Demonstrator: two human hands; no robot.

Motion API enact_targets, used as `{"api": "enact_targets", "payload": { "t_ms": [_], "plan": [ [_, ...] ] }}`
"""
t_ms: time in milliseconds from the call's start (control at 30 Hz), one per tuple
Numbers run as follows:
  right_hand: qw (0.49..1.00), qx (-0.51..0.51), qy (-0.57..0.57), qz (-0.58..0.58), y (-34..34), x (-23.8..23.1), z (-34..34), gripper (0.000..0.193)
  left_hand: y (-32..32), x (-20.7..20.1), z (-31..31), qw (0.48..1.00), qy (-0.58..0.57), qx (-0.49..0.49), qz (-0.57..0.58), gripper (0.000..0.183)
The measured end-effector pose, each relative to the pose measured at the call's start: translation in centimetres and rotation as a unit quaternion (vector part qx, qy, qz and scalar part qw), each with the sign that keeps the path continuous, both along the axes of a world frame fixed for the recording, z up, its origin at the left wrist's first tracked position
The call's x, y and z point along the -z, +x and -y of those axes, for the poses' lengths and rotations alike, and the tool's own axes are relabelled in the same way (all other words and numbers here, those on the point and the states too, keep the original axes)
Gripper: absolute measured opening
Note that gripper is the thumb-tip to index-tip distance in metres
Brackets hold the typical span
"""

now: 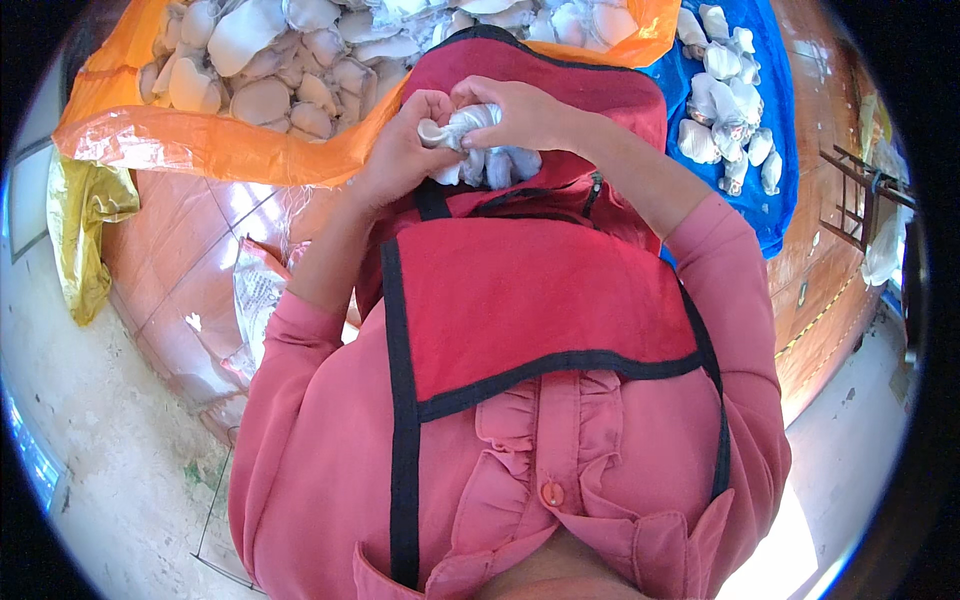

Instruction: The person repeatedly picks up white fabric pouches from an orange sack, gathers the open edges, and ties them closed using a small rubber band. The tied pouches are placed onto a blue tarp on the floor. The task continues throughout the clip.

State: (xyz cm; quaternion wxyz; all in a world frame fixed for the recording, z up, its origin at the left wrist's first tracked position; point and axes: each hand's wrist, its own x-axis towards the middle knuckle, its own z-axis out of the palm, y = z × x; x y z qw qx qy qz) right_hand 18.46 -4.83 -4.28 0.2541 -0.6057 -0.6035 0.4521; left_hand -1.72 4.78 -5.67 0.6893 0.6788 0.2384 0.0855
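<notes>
Above my lap, both hands hold a bunched white and grey cloth bundle [488, 150], twisted at its upper part, with softer folds hanging below. My left hand [405, 148] pinches the bundle's left end between thumb and fingers. From the right, my right hand [525, 115] curls over the top, its thumb pressed on the cloth. The exact kind of cloth piece cannot be made out. Under the hands lies a red apron [540, 290] with black edging.
An orange sheet [200, 145] ahead and left holds a heap of flat white and grey cloth pieces [262, 100]. Several knotted white bundles [730, 105] lie on a blue sheet [775, 215] to the right. A yellow bag [82, 235] sits at the left, a dark metal rack [865, 200] at the right.
</notes>
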Motion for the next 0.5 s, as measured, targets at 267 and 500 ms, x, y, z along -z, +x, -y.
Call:
{"api": "enact_targets", "payload": {
  "t_ms": [267, 500],
  "plan": [
    [0.980, -0.007, -0.016, 0.198, -2.1, -1.6, -0.5, 0.044, 1.8, -0.9, 0.5, 0.993, -0.001, -0.065, -0.100, 0.046],
    [0.978, 0.040, -0.018, 0.206, -1.9, -1.6, 0.1, 0.041, 3.3, -3.2, 1.7, 0.961, 0.218, -0.097, -0.136, 0.036]
  ]
}}
